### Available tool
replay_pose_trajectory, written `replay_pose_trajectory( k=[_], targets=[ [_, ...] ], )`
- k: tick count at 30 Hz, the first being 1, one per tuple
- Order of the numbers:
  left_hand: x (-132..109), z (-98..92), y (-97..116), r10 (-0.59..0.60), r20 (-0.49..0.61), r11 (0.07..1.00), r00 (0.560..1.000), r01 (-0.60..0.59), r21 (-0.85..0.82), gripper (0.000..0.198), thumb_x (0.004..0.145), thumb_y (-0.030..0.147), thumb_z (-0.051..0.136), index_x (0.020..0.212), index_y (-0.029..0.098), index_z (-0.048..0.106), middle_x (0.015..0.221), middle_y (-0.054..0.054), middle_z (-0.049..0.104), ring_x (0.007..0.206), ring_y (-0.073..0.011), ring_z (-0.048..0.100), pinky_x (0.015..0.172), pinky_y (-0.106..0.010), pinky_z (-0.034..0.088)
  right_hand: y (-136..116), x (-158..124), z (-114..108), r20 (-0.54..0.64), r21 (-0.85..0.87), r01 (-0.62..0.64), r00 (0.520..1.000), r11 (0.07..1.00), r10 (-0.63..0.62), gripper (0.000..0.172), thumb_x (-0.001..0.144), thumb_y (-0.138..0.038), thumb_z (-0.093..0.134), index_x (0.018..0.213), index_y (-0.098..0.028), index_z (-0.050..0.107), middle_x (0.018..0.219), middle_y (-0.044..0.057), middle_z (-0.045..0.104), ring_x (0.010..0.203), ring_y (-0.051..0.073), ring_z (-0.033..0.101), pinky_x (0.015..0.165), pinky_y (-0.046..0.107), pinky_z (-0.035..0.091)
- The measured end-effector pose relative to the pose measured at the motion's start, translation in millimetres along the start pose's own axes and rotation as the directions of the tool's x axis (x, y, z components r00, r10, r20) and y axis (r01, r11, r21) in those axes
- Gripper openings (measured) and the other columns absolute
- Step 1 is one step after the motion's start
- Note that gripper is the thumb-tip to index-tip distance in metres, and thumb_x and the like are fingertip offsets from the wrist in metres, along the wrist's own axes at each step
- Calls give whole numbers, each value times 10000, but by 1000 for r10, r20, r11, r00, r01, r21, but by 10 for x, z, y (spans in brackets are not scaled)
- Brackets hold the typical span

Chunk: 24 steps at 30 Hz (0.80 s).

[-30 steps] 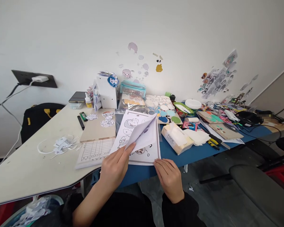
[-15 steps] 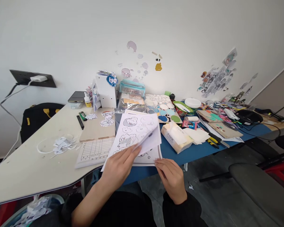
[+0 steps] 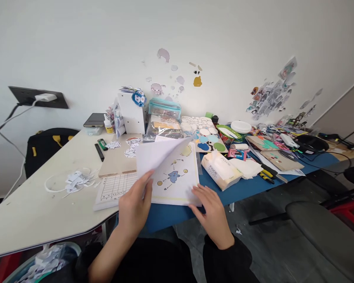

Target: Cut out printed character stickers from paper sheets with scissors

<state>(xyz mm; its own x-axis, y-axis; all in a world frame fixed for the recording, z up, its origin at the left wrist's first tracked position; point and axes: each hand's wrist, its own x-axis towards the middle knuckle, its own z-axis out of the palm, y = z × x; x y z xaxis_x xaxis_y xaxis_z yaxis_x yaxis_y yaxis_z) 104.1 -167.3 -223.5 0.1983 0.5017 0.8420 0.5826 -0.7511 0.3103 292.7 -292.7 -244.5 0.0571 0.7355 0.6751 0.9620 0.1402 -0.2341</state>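
Observation:
A stack of printed sheets (image 3: 177,181) lies at the near edge of the blue table part. My left hand (image 3: 134,206) pinches the upper white sheets (image 3: 157,155) and holds them lifted and curled toward the left. Under them shows a page with coloured drawings: a blue figure and yellow dots. My right hand (image 3: 212,208) rests with fingers spread flat on the stack's lower right corner.
A gridded sheet (image 3: 116,188) and a wooden board (image 3: 118,163) with cut-outs lie left of the stack. A tissue pack (image 3: 220,171) sits right of it. Paper scraps (image 3: 75,181), a white box (image 3: 132,112), a zip pouch (image 3: 164,108) and craft clutter fill the table. A dark chair (image 3: 321,232) stands at the right.
My left hand has lifted the black-and-white drawing sheets up and to the left, uncovering a coloured page. My right hand stayed on the stack's corner.

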Motion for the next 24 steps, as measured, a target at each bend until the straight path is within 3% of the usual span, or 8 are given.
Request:
replay_pose_trajectory(
  k=[3, 10, 12, 15, 17, 19, 21, 24],
  targets=[
    [123, -70, 15, -76, -116, 995, 990, 82, 50, 270, 858, 147, 577, 1120, 213, 594, 962, -55, 740, 788, -224, 716, 603, -275, 545, 72, -143, 45, 149, -34, 50, 988, 998, -45, 310, 944, -225, 478, 1241, -175, 551, 1239, 98, 612, 1177, 271, 540, 958, 487, 494],
    [205, -115, 25, -111, -198, 988, 974, 131, 88, 372, 864, 124, 558, 1229, 197, 559, 1000, -94, 727, 780, -246, 711, 523, -285, 513, 81, -174, 73, 104, -121, 185, 979, 975, -173, 276, 937, -91, 447, 1151, -113, 621, 1143, 123, 666, 1102, 260, 600, 884, 419, 543],
    [181, -90, -3, -60, -212, 992, 975, 82, 95, 539, 852, 107, 569, 1359, 220, 424, 1089, -124, 692, 813, -261, 706, 506, -285, 504, 76, -169, 79, 56, -136, 215, 976, 967, -209, 270, 930, -51, 437, 1101, -90, 642, 1070, 140, 694, 1039, 257, 637, 836, 401, 560],
    [135, -42, -49, 126, -246, 990, 961, -104, 99, 850, 820, 29, 575, 1483, 275, 104, 1198, -161, 632, 804, -243, 702, 511, -278, 505, 73, -136, 79, 8, -133, 233, 972, 963, -234, 245, 924, -44, 449, 1030, -86, 666, 976, 141, 721, 947, 250, 676, 775, 389, 575],
    [105, -17, -57, 233, -191, 971, 954, -218, 97, 860, 813, -19, 546, 1480, 317, 118, 1217, -143, 628, 715, -188, 698, 486, -241, 487, 66, -90, 59, -16, -123, 233, 971, 965, -237, 232, 917, -45, 465, 1000, -98, 675, 940, 128, 729, 907, 245, 687, 741, 382, 579],
    [76, -2, -35, 291, -65, 956, 954, -289, 41, 714, 824, -31, 504, 1425, 310, 323, 1234, -116, 626, 702, -155, 696, 479, -212, 486, 51, -34, 22, -37, -109, 217, 974, 970, -222, 219, 905, -40, 484, 974, -105, 681, 917, 122, 733, 880, 246, 692, 720, 381, 579],
    [42, 9, 8, 338, 64, 941, 939, -335, -50, 538, 847, -10, 455, 1326, 233, 482, 1239, -116, 626, 805, -175, 704, 549, -222, 533, 33, 23, -25, -52, -86, 185, 980, 979, -190, 200, 891, -42, 511, 949, -119, 686, 894, 109, 735, 864, 241, 693, 717, 369, 575],
    [-23, 31, 74, 382, 203, 923, 902, -360, -136, 358, 879, 115, 474, 1226, 144, 559, 1186, -130, 655, 913, -218, 693, 645, -270, 574, 12, 97, -95, -67, -41, 131, 989, 991, -133, 158, 887, -86, 552, 914, -167, 685, 881, 74, 732, 870, 222, 686, 763, 356, 564]
  ],
)
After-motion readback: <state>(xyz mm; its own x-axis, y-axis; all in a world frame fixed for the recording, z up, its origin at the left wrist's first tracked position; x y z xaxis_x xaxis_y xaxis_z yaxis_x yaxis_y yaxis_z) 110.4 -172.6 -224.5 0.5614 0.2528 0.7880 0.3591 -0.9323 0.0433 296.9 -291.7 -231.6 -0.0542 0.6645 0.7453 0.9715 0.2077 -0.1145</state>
